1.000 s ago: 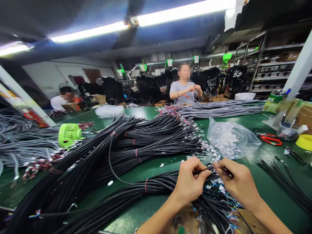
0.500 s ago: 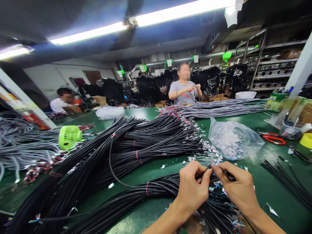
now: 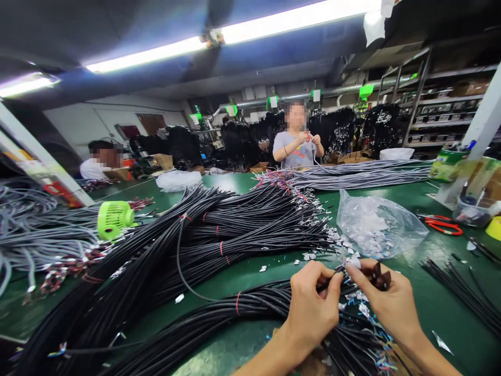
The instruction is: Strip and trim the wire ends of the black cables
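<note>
Black-sheathed cable [image 3: 338, 269] was held at four o'clock, its end pinched in the left hand [image 3: 315, 303]; the right hand [image 3: 389, 297], grasping a dark brown implement [image 3: 382, 280], met the exposed wires [image 3: 345, 261]. Judged as end preparation, the step probably called next for a steady left pinch and fine right-hand control.

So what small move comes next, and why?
Perhaps a gentle pull at the tip with the right hand while the left hand steadies the black cable: the left pinches it near its end, and the right, with a dark object against its palm, is at that tip.
</note>
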